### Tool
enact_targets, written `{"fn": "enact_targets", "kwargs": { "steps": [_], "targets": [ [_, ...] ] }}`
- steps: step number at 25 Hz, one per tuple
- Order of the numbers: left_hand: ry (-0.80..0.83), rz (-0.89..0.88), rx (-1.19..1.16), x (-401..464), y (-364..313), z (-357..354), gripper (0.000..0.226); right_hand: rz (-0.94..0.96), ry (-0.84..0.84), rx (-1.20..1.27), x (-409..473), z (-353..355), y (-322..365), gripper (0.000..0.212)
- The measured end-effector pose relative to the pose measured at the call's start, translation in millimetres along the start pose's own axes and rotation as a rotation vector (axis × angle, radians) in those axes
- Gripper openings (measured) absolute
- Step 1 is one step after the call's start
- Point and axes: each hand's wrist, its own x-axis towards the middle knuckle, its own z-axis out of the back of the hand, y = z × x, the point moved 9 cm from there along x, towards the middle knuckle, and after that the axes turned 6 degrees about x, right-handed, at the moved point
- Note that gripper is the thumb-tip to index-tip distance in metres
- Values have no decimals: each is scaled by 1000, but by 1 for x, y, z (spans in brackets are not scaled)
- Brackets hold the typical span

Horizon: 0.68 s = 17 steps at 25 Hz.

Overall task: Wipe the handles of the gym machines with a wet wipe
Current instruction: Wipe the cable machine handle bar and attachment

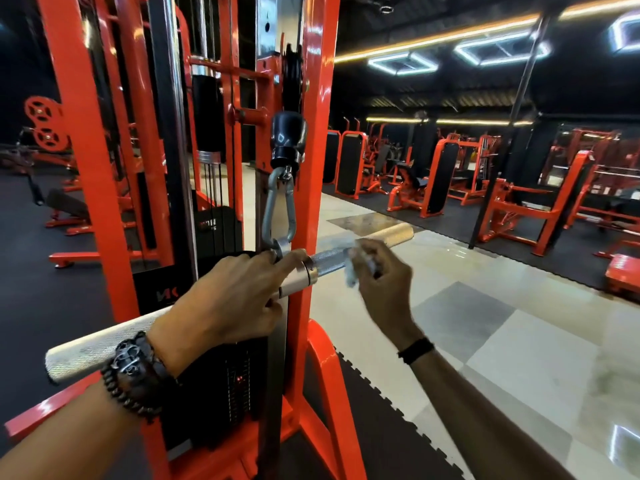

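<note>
The left hand [235,299] grips the bar [104,341] at its middle; the right hand [381,271] pinches the wipe [353,268] on the far knurled half — the near half looks left to do.

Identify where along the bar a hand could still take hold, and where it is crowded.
Free: the knurled end left of the left hand, and the far end beyond the right hand. Crowded: the middle, around the carabiner and wipe.

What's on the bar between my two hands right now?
In the head view, between the left hand and the right hand gripping the wet wipe: the bar's smooth collar and bare knurled grip.
</note>
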Motion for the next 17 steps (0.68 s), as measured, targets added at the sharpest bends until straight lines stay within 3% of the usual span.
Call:
{"fn": "enact_targets", "kwargs": {
  "steps": [5,7,10,12,14,17],
  "targets": [
    [42,-3,-33,1,-1,2,70,-178,-426,-159,34,72,-40,17],
    [72,-9,-62,3,-2,-1,70,-143,-403,-102,16,51,-22,19],
    [112,-16,-83,3,0,-3,72,-72,-91,46,-26,-16,10,7],
    [116,-16,-107,1,1,0,72,-13,12,23,-32,-26,19,10],
    [117,-10,-138,-2,2,3,74,-31,-72,-18,-11,1,4,7],
    [112,-26,-145,-4,1,3,74,-174,-354,-141,24,68,-32,9]
  ]
}}
